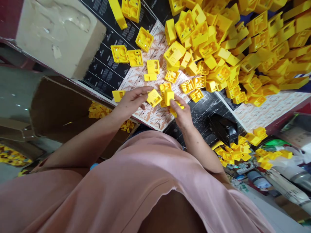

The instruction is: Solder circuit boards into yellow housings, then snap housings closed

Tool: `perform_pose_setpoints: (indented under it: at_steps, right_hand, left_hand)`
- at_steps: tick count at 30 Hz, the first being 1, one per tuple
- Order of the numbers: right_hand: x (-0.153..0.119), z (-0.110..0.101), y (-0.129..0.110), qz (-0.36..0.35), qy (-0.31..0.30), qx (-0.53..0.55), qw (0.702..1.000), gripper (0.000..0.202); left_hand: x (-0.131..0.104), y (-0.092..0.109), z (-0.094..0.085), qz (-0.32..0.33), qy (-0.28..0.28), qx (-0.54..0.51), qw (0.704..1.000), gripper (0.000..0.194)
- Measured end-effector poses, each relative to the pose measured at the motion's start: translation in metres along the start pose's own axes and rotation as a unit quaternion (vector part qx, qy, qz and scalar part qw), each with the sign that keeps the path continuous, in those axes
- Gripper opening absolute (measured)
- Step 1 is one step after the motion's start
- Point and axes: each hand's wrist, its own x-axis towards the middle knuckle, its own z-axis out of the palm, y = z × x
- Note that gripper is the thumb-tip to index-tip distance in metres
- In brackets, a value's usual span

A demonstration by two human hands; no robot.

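Observation:
Near the front edge of the table, my left hand (131, 103) pinches a small yellow plastic casing (154, 98) with a grille of holes and a slot. My right hand (182, 114) is closed on a yellow plastic box (168, 96), held with its smooth side up. Another yellow piece shows under the right fingers; whether it is gripped too is unclear. Just beyond the hands lies an open casing half (165, 86). A yellow casing (118, 95) rests at the table edge beside my left wrist.
A large heap of yellow casings (218, 48) covers the table's far right. A beige block (60, 38) stands at the left. Below the edge, a cardboard box (55, 110) holds yellow parts. A black object (223, 128) and more yellow pieces (234, 151) lie right.

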Motion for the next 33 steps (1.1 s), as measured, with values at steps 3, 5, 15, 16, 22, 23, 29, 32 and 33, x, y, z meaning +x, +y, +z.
perform_pose_setpoints:
  at_steps: [3,5,15,16,22,23,29,32,33]
  right_hand:
    - [-0.007,-0.001,-0.004,-0.19,0.049,-0.225,0.954,0.048]
    - [-0.009,-0.004,-0.006,-0.257,0.04,-0.315,0.913,0.047]
    - [-0.013,-0.005,-0.003,-0.379,0.068,-0.514,0.767,0.046]
    - [-0.014,-0.005,-0.005,-0.378,0.066,-0.535,0.753,0.046]
    - [-0.018,-0.006,-0.013,-0.346,0.033,-0.56,0.752,0.044]
    - [-0.017,-0.006,-0.013,-0.346,0.031,-0.558,0.754,0.044]
    - [-0.014,-0.009,0.001,-0.369,-0.007,-0.55,0.749,0.047]
    - [-0.007,-0.014,0.004,-0.362,-0.045,-0.541,0.758,0.053]
    - [-0.003,-0.015,0.003,-0.351,-0.028,-0.552,0.756,0.055]
  left_hand:
    - [-0.001,-0.002,0.004,0.023,-0.012,0.101,0.995,0.031]
    - [-0.001,-0.002,0.007,0.016,-0.021,0.111,0.993,0.031]
    - [0.009,-0.014,0.017,-0.01,-0.059,0.068,0.996,0.03]
    - [0.009,-0.013,0.018,-0.008,-0.061,0.062,0.996,0.031]
    - [0.008,-0.002,0.023,0.015,-0.089,0.06,0.994,0.024]
    - [0.009,-0.002,0.023,0.026,-0.097,0.067,0.993,0.025]
    - [0.01,-0.01,0.013,0.115,-0.138,0.224,0.958,0.047]
    - [-0.001,-0.005,-0.026,0.135,-0.132,0.399,0.897,0.052]
    - [-0.006,-0.001,-0.044,0.134,-0.13,0.466,0.865,0.051]
